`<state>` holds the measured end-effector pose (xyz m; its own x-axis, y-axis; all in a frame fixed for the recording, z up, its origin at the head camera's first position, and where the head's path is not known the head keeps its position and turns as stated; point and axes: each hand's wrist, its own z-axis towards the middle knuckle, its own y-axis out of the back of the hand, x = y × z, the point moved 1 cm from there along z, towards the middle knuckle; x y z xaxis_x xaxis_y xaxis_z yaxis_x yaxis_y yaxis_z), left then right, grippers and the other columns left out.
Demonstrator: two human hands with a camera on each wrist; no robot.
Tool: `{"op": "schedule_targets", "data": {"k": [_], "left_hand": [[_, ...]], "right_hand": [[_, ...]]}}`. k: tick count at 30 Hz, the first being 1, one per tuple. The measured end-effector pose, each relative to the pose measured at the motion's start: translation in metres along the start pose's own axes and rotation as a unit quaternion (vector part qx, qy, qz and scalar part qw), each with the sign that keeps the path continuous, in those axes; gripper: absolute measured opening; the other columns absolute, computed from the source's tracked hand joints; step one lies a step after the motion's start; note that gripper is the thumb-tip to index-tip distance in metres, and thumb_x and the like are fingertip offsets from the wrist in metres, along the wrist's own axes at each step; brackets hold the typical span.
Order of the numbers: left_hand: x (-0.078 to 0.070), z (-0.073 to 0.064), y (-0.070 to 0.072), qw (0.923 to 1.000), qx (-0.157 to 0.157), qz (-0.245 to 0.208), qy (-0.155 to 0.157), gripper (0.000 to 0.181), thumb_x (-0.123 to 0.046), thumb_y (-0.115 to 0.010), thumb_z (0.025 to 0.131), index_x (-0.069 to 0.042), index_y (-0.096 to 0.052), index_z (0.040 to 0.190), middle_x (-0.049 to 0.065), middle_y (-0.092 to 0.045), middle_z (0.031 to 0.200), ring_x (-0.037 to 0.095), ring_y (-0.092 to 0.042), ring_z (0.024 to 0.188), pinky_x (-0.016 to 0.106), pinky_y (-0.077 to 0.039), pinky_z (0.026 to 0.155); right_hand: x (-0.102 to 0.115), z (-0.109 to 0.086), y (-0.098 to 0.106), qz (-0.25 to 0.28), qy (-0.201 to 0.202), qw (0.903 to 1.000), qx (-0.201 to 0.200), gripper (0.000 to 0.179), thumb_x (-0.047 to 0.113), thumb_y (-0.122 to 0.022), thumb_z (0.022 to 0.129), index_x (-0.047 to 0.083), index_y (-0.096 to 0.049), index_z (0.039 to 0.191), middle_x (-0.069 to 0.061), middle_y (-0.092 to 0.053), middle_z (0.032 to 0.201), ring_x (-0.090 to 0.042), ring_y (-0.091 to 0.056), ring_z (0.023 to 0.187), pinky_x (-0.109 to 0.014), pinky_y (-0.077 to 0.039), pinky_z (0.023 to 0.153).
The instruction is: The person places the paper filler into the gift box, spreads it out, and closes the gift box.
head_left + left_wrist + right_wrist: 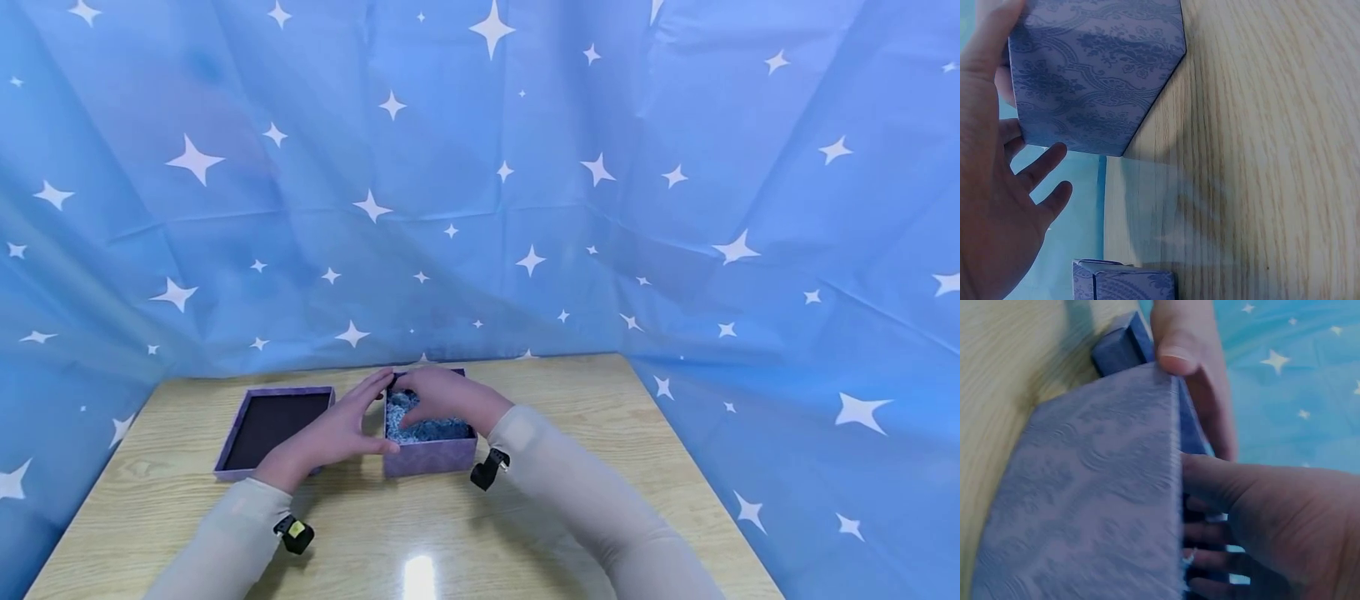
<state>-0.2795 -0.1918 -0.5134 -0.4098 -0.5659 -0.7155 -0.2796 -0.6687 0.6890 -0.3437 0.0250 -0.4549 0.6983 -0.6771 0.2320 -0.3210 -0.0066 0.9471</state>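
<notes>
A purple patterned box (431, 458) stands without its cover on the table, blue shredded filling (442, 430) inside it. My left hand (341, 429) holds the box's left side, thumb at the near corner and fingers along the far part. In the left wrist view, the thumb of that hand (997, 187) lies at the top edge of the box (1094, 69). From the right, my right hand (446, 396) reaches into the box, thumb apart from the fingers over the filling. In the right wrist view, the box wall (1085, 487) partly hides the fingers of this hand (1272, 519).
Left of the box, a shallow purple lid (281, 427) with a black inside lies face up, partly behind the left wrist. The wooden table (585, 433) meets a blue star-patterned cloth (450, 167) at its back and sides. Each sleeve carries a small black wrist camera (490, 469).
</notes>
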Motion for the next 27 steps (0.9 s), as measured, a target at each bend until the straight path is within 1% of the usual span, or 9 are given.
{"op": "schedule_targets", "data": {"k": [2,5,8,10,13,17,21,24,27], "left_hand": [[0.0,0.0,0.0,1.0,0.0,0.0,0.0,0.124,-0.061,-0.09,0.088,-0.024,-0.016,0.18,0.001,-0.007,0.186,0.043,-0.025,0.165,0.074,-0.033,0.122],[-0.001,0.0,0.0,1.0,-0.001,0.001,-0.001,0.123,-0.06,-0.09,0.088,-0.022,-0.017,0.18,0.001,-0.008,0.186,0.043,-0.023,0.166,0.073,-0.031,0.123],[-0.002,0.0,0.0,1.0,-0.001,0.001,-0.004,0.122,-0.059,-0.09,0.089,-0.02,-0.018,0.18,0.002,-0.008,0.186,0.044,-0.022,0.166,0.073,-0.032,0.123],[-0.002,0.0,0.001,1.0,-0.001,0.001,-0.005,0.122,-0.058,-0.09,0.09,-0.019,-0.018,0.18,0.004,-0.008,0.186,0.046,-0.022,0.165,0.074,-0.033,0.122],[-0.002,-0.001,0.001,1.0,-0.004,0.004,-0.003,0.122,-0.057,-0.091,0.089,-0.02,-0.017,0.18,0.004,-0.009,0.186,0.046,-0.026,0.164,0.074,-0.034,0.121],[-0.002,-0.001,0.002,0.9999,-0.008,0.011,-0.004,0.123,-0.058,-0.091,0.089,-0.019,-0.017,0.18,0.004,-0.009,0.186,0.046,-0.029,0.163,0.074,-0.034,0.121],[-0.002,-0.001,0.002,0.9999,-0.006,0.011,-0.001,0.124,-0.06,-0.091,0.088,-0.021,-0.017,0.18,0.002,-0.009,0.186,0.045,-0.025,0.165,0.075,-0.033,0.122],[-0.002,-0.001,0.002,1.0,-0.006,0.007,0.001,0.125,-0.06,-0.091,0.087,-0.021,-0.017,0.18,0.001,-0.008,0.186,0.045,-0.022,0.166,0.074,-0.032,0.123],[-0.003,-0.001,0.002,1.0,-0.005,0.007,0.002,0.126,-0.061,-0.091,0.086,-0.021,-0.016,0.18,0.001,-0.008,0.186,0.045,-0.023,0.165,0.074,-0.033,0.122]], "right_hand": [[0.003,0.006,-0.009,-0.016,-0.006,0.9998,0.006,0.071,0.043,-0.086,0.099,0.018,-0.061,0.16,0.001,-0.065,0.155,-0.016,-0.065,0.137,-0.034,-0.053,0.112],[0.004,0.013,-0.025,-0.05,-0.015,0.9985,0.015,0.07,0.042,-0.085,0.101,0.015,-0.06,0.16,-0.003,-0.061,0.16,-0.018,-0.064,0.139,-0.034,-0.052,0.113],[0.003,0.015,-0.032,-0.059,-0.016,0.998,0.016,0.071,0.04,-0.085,0.101,0.014,-0.058,0.162,-0.005,-0.056,0.165,-0.019,-0.06,0.144,-0.034,-0.05,0.116],[0.002,0.013,-0.029,-0.043,-0.01,0.999,0.009,0.07,0.039,-0.086,0.1,0.013,-0.059,0.16,-0.005,-0.057,0.164,-0.019,-0.059,0.145,-0.034,-0.049,0.117],[-0.002,0.006,-0.019,0.011,0.004,0.9999,-0.006,0.07,0.038,-0.088,0.099,0.014,-0.061,0.158,-0.003,-0.06,0.16,-0.019,-0.058,0.145,-0.034,-0.049,0.116],[-0.009,-0.009,-0.007,0.085,0.02,0.9958,-0.03,0.074,0.04,-0.088,0.098,0.013,-0.059,0.16,-0.003,-0.059,0.161,-0.02,-0.058,0.145,-0.036,-0.051,0.115],[-0.015,-0.025,0.0,0.111,0.038,0.992,-0.048,0.072,0.036,-0.087,0.1,0.008,-0.059,0.16,-0.006,-0.061,0.159,-0.025,-0.06,0.144,-0.041,-0.052,0.115],[-0.018,-0.034,0.001,0.097,0.03,0.9937,-0.048,0.068,0.033,-0.086,0.101,0.006,-0.06,0.158,-0.009,-0.063,0.157,-0.027,-0.061,0.142,-0.043,-0.051,0.115],[-0.017,-0.037,-0.003,0.026,0.001,0.999,-0.037,0.065,0.035,-0.086,0.101,0.009,-0.062,0.156,-0.008,-0.065,0.153,-0.025,-0.064,0.137,-0.041,-0.053,0.113]]}}
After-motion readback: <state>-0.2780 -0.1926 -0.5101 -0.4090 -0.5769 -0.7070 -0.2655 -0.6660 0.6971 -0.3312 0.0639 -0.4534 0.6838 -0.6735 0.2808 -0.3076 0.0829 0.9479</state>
